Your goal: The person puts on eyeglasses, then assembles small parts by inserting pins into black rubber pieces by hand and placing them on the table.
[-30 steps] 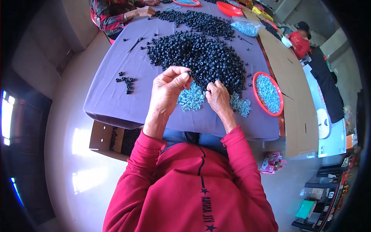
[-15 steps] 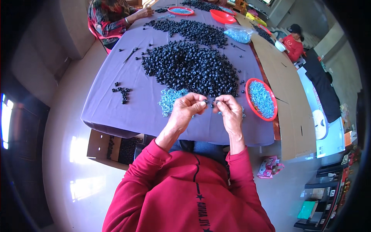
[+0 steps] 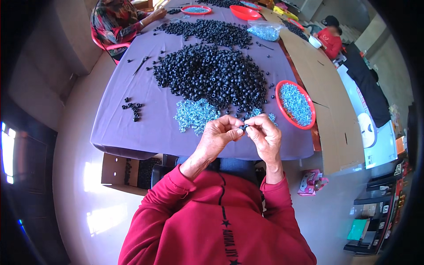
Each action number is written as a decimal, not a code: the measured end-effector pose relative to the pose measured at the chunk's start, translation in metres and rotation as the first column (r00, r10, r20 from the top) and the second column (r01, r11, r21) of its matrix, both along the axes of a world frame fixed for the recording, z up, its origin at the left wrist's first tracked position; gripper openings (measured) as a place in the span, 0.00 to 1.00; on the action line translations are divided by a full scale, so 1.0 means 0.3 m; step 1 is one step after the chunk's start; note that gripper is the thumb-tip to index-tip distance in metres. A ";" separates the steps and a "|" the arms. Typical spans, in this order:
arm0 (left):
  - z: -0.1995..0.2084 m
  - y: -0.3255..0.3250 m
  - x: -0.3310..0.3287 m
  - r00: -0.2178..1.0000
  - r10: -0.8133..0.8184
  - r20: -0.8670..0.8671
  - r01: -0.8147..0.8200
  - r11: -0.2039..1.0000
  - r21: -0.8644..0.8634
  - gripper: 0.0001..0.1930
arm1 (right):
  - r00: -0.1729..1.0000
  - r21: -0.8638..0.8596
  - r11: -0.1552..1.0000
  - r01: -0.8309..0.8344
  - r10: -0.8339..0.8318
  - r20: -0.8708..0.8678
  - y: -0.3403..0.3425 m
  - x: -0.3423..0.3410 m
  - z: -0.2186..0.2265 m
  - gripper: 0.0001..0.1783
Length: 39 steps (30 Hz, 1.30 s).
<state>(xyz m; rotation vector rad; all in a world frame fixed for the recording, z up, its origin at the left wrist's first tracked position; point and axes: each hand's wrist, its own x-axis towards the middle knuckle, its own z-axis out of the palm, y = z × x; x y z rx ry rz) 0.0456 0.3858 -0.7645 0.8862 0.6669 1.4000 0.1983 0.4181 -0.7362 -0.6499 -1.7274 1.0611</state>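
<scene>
Above the near table edge, my left hand (image 3: 219,134) and my right hand (image 3: 266,134) meet, thumbs and forefingers pinched. Between the fingertips are small dark beads (image 3: 244,127); fingers partly cover them, so I cannot tell whether they are joined. Just beyond lies a large heap of black round beads (image 3: 210,75) with holes. Close to my left hand is a patch of small light-blue pieces (image 3: 194,114), and a few more lie behind my right hand. A red-rimmed plate (image 3: 278,95) full of the same blue pieces stands to the right.
A purple cloth (image 3: 117,110) covers the table. At left lie a few loose black beads (image 3: 132,107) and a thin dark tool (image 3: 141,65). Further back are another bead heap (image 3: 207,32), a clear bag (image 3: 265,32) and a red bowl (image 3: 244,12). Two people sit beyond. Cardboard (image 3: 329,97) lies right.
My hands have come together, and the beads that were apart between them now meet at the fingertips. The whole view has shifted slightly.
</scene>
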 end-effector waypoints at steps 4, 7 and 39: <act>-0.007 0.002 0.003 1.000 -0.012 -0.017 0.013 1.000 0.010 0.07 | 0.988 0.239 0.970 0.038 -0.073 0.138 0.010 0.011 -0.006 0.06; -0.006 -0.005 0.005 0.996 0.027 -0.090 -0.026 1.000 0.006 0.07 | 0.969 0.351 0.935 0.044 -0.126 0.213 -0.004 0.007 0.011 0.07; -0.085 0.002 0.034 0.975 0.070 -0.211 -0.117 0.968 -0.223 0.05 | 0.783 0.722 0.643 0.256 -0.576 0.235 -0.041 -0.069 -0.175 0.14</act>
